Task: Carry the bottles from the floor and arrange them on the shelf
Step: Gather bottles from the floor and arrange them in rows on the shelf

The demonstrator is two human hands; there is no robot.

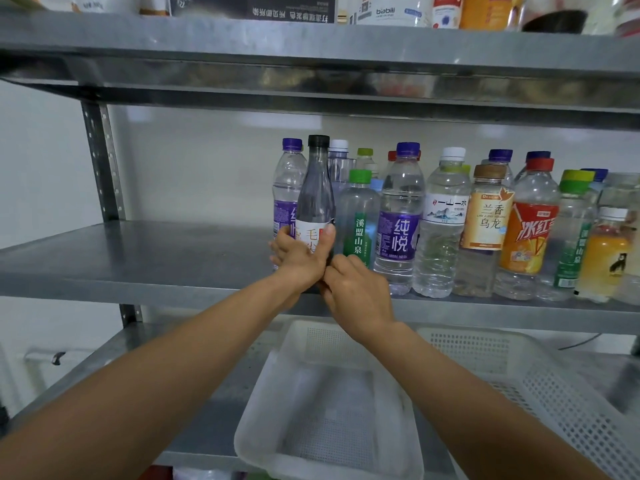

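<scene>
Presently placing: left hand grip wraps the black-capped bottle at the shelf, right hand at its five o'clock, grip indeterminate; next, likely, a steady upright release.

From the black-capped bottle, the middle shelf lies bare toward 9 o'clock as far as the upright post, with open air above it for a hand to pass. Toward 3 o'clock a packed row of bottles fills the shelf to the frame's edge, with the green-capped bottle just beside it. A purple-capped bottle stands close behind at 10 o'clock. At 12 o'clock the upper shelf closes the space overhead. At 6 o'clock, white baskets occupy the lower shelf.
</scene>
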